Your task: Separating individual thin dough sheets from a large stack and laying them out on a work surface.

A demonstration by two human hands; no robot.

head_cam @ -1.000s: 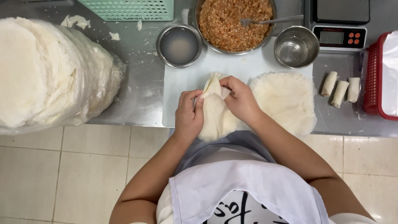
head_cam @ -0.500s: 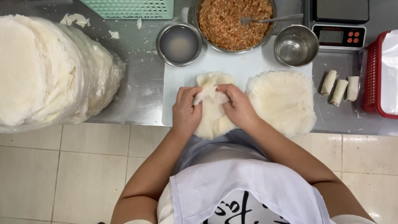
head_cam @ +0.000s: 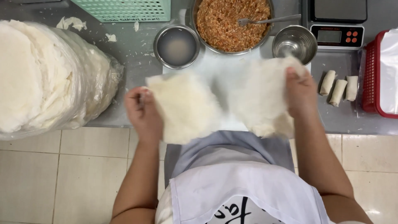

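Head view: hands (head_cam: 143, 112) now apart, each lifting a wrapper (head_cam: 184, 105).

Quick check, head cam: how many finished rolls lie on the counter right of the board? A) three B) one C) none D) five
A: three pale rolls lie side by side on the steel counter, between the right hand and the red basket.

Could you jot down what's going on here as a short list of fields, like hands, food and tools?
Left hand: holds one thin white wrapper by its edge
Right hand: holds a second wrapper
Filling: bowl of minced mix with a spoon
Small bowls: one with cloudy liquid, one empty
Finished rolls: three, on the right
Wrapper stack: bagged, on the left
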